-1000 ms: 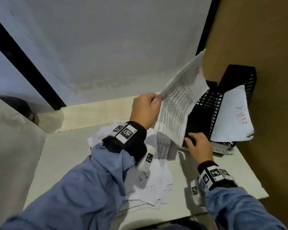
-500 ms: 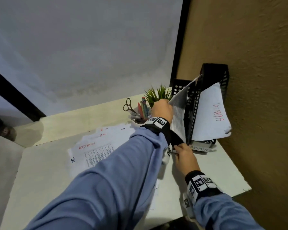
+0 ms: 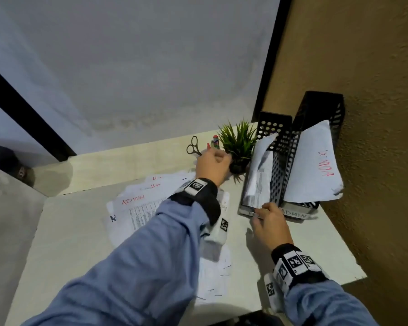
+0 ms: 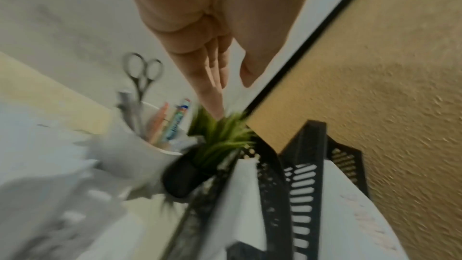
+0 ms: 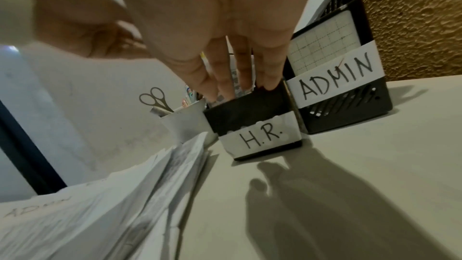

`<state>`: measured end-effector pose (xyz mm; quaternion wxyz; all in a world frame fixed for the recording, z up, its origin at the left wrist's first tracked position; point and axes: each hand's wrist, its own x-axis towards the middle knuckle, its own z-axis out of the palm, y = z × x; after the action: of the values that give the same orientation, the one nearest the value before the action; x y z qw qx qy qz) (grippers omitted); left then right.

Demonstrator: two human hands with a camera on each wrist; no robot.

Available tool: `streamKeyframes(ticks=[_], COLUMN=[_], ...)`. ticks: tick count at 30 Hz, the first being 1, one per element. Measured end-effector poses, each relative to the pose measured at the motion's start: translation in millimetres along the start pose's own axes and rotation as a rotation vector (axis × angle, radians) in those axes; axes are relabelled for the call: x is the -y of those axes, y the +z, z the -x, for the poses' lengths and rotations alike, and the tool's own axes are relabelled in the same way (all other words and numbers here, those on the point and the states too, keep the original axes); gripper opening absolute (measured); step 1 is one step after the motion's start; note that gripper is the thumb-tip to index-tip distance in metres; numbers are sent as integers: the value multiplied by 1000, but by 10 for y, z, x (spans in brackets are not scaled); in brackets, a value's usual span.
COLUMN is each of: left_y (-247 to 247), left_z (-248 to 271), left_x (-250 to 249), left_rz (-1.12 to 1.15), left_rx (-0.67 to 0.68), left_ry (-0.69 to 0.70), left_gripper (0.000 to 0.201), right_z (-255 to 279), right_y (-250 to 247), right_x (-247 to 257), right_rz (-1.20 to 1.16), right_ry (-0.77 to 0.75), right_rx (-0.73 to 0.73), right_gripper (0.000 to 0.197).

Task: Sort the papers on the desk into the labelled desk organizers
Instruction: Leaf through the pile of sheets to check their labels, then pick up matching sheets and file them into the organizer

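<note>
Left hand empty, fingers straight, above the plant, right hand straight-fingered, fingertips touching H.R. organizer rim

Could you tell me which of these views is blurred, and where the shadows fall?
Left wrist view: motion blur smears the white cup and papers, though the left hand stays fairly sharp. Right wrist view: sharp on the H.R. label, with the right hand casting a finger shadow on the desk. Head view: dim, wide-angle curved.
</note>
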<state>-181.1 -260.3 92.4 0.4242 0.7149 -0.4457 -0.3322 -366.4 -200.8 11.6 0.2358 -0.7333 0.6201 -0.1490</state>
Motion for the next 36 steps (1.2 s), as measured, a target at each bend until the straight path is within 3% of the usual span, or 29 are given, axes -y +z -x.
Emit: streamKeyframes(ticks=[3,7,10,12,16,20,23,26,29,31,32,34,36], left_y=[-501,-1112,-1355,-1392,-1377,-1425,-1445,-1450,-1459,-1461,-1454,-1432,-1422], left_z=[135,518,807,935,1062,1099,1141,1175,1176,1153,1139,1119,1088], left_x=[612,1439,1863,2044,2227,2267,2272,2275,2279,2283,2276,2219,2169], left_rz=[19,-293,-398,-357,-206,-182,-163,39,199,252,259,236,226], left_rx=[-131,-302,-376,-389,-351,-421,-434,-478,-462,-389,-355,-327,-364], left_ry=[-179,-465,-686,-757,-720,-612,-432,-331,-328,-328,-334,-364,-389], left_gripper=[12,33,47,57,64,27,13,25,48,53,53,54,54], right_z=[4,19,16,21,78,121,105,75,-12,-103,-138,-181,-153], right_y=[8,175,462,644,896,1024,1027,1008,991,984,968,932,924], right_x=[177,499,667,770,986,1085,1103,1099,1107,1116,1130,1141,1143], right_rz=[-72,-170,-295,-401,-512,-539,-512,-585,-788,-1037,-1162,-1212,-1124], right_ry=[-53,-78,30,142,287,335,369,375,417,487,563,544,505], right_rx=[8,140,223,268,347,387,386,375,323,305,284,227,205], right_gripper=[17,9,12,17,28,13,42,59,72,65,52,19,29])
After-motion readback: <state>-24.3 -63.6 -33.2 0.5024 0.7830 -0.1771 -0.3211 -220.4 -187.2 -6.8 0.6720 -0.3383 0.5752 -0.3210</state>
